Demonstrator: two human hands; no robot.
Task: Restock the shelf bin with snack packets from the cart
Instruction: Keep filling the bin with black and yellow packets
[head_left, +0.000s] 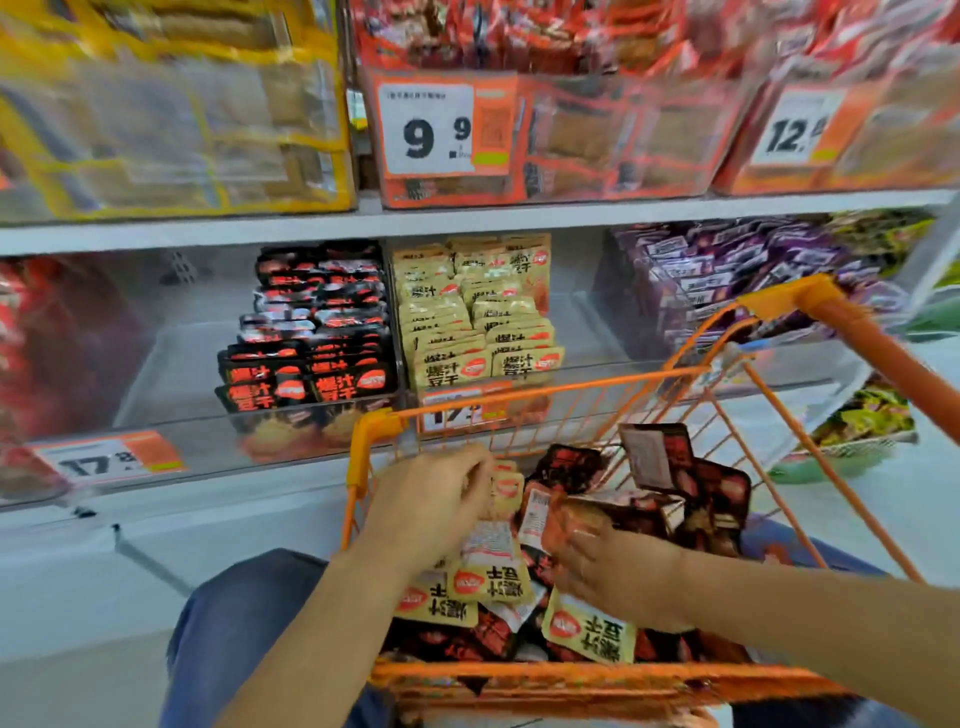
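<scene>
Orange wire cart (524, 402) sits lower centre of the frame, full of snack packets (491, 582). We've got our left hand (431, 506) with fingers curled on tan packets, and our right hand (621, 574) gripping a dark packet (615, 512). The shelf bin (317, 415) is centre frame, behind the cart.

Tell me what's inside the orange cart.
The orange cart holds a loose heap of black snack packets and tan snack packets. Both hands reach in: the left hand and right hand cover some packets, and the lower layers are hidden.
</scene>
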